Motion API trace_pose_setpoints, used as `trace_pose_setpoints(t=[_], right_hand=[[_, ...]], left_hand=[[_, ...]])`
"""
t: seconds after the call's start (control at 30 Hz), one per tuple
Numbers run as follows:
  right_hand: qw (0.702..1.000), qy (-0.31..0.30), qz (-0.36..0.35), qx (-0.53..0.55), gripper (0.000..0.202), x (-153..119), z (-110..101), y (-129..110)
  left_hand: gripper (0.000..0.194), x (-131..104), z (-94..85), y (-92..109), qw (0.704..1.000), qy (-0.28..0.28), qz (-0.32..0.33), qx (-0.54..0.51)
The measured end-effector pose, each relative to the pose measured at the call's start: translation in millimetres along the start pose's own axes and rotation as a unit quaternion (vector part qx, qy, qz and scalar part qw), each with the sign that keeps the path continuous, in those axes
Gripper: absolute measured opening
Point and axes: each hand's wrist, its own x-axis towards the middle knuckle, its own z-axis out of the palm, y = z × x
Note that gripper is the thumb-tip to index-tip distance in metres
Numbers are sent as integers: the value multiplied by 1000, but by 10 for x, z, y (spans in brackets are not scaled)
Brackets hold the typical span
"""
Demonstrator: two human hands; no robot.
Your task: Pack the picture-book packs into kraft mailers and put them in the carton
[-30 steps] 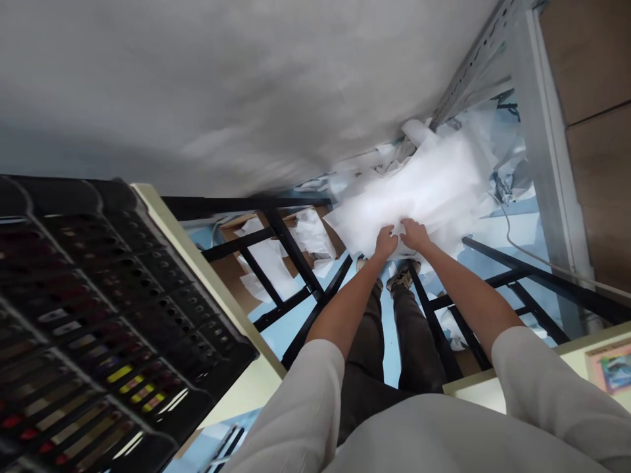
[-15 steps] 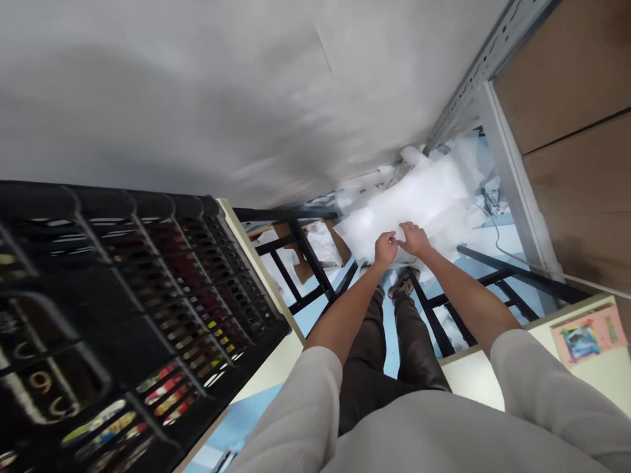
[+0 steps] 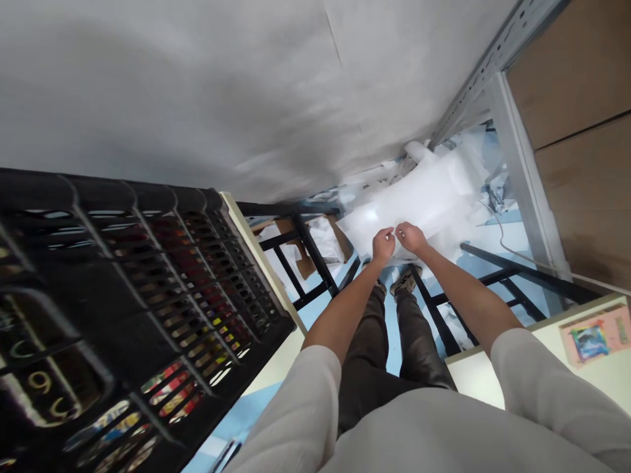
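Note:
Both my hands are close together over a pile of white sheet packing material [image 3: 424, 197] that looks like thin foam or film. My left hand [image 3: 384, 244] is closed, thumb and forefinger pinched. Beside it, my right hand [image 3: 410, 238] is curled in a pinch too, its fingertips almost meeting the left ones. Anything between the fingertips is too small to make out. White sheeting spreads behind and beneath both hands, and I cannot tell whether they grip its edge.
A black plastic crate [image 3: 148, 295] with colourful items stands at left on a pale tabletop [image 3: 266, 230]. Black metal frames [image 3: 315, 256] flank my legs. Cardboard boxes [image 3: 582, 131] sit on a metal rack at right. A cable [image 3: 503, 240] crosses there. A grey wall [image 3: 197, 85] rises ahead.
My right-hand fingers have curled inward, and the two hands' fingertips now nearly meet. The view has shifted slightly; the white sheeting looks much the same.

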Motion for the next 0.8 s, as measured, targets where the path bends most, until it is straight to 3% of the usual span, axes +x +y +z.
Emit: trace_pose_setpoints(t=[0.17,0.5,0.6,0.73,0.8], right_hand=[[999,8,-12,29,39,61,78,94],[988,74,13,137,24,126,201,237],[989,85,24,120,26,100,164,241],[993,86,-3,84,24,27,55,227],[993,87,-11,75,23,-25,-31,216]], left_hand=[[41,15,-8,-26,1000,2,-11,8],[61,-17,13,20,995,-11,-89,53],[58,-70,-42,83,993,-8,-45,108],[48,-185,-155,275,975,-14,97,198],[48,-239,-211,425,961,-20,136,240]])
